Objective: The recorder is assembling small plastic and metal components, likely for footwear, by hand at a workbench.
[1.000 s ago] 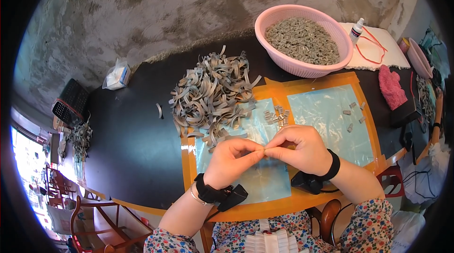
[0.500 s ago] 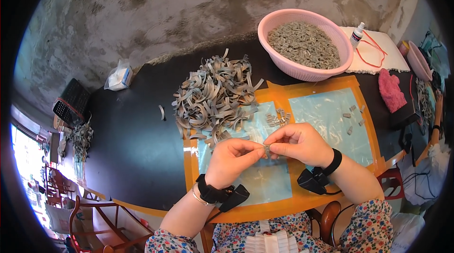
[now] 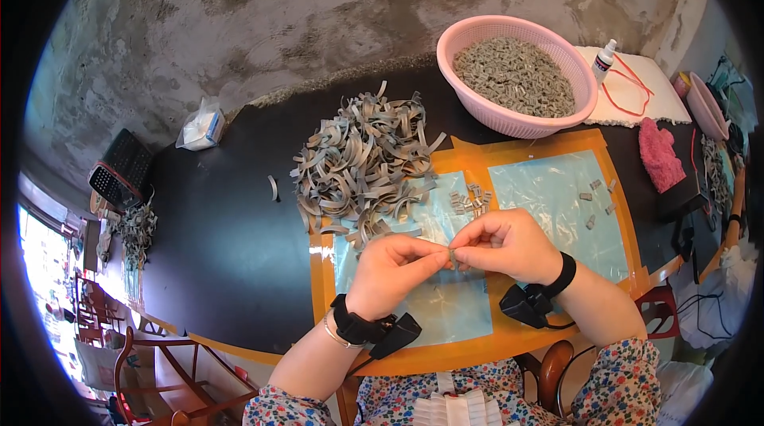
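Over the near part of the blue, orange-taped work sheet (image 3: 446, 311), my left hand (image 3: 390, 271) and my right hand (image 3: 511, 245) meet fingertip to fingertip. Thumb and forefinger of each pinch one small greyish piece (image 3: 453, 256), mostly hidden by the fingers. Just beyond my right hand lies a little heap of small grey-brown pieces (image 3: 472, 200). Several more loose grey pieces (image 3: 590, 197) are scattered at the sheet's right. Past my left hand rises a big pile of curved grey strips (image 3: 362, 157), partly resting on the sheet.
A pink plastic basket (image 3: 587, 108) full of small grey pieces stands at the back. Right of it, a white bottle (image 3: 604, 62) and red cord (image 3: 629, 85) sit on a white slab. A pink cloth (image 3: 660, 155) lies far right. A bagged packet (image 3: 202, 128) is back left.
The fingertips of both hands have shifted slightly around the small piece, which is more covered now. The view has moved a little; the piles look the same.
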Demonstrator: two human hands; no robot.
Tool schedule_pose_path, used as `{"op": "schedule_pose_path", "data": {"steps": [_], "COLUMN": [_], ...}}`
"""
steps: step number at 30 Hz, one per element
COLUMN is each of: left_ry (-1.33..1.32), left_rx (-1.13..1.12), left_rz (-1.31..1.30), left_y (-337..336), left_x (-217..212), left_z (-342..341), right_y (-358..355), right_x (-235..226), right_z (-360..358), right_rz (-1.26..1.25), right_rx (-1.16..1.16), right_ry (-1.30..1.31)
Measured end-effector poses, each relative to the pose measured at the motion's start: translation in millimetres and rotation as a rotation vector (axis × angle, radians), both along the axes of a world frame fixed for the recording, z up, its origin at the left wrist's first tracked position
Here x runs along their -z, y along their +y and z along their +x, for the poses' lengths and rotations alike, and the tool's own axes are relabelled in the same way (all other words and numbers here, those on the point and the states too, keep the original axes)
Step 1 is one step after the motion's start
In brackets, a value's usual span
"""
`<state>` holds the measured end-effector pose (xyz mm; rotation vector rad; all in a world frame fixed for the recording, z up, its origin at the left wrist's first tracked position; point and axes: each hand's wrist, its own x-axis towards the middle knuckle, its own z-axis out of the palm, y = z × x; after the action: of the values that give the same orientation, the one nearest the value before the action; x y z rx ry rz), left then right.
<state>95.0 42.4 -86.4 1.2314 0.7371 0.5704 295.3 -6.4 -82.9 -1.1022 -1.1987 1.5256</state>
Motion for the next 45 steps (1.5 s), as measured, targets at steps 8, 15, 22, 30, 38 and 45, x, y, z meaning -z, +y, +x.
{"op": "schedule_pose_path", "data": {"steps": [8,15,22,30,38,45], "left_ry": [-0.017,-0.071,-0.060,0.051,0.054,-0.109], "left_rx": [0.037,0.033,0.024,-0.080,-0.093,-0.069], "left_rz": [-0.008,-0.064,-0.056,0.070,0.123,0.010], "left_y": [1.9,-0.7,0.5,-4.3,-4.4,-4.4], "left_x": [-1.5,1.4,4.4,3.3,3.0,2.5], "left_z": [-1.1,-2.0,-2.4,0.7,1.4,2.6], "right_y": [0.6,0.2,-0.3,-1.9,2.4,3.2], "right_x": [-1.1,1.7,3.3,-2.7,1.7,0.7], "right_z": [-0.6,-0.6,-2.7,-7.6,-5.3,-3.4], "right_rz": [0.001,-0.009,-0.055,0.531,0.937,0.991], "right_rx": [-0.032,-0.047,-0.015,0.118,0.145,0.162], "right_ry": [0.070,0.119,0.128,-0.503,-0.696,-0.681]}}
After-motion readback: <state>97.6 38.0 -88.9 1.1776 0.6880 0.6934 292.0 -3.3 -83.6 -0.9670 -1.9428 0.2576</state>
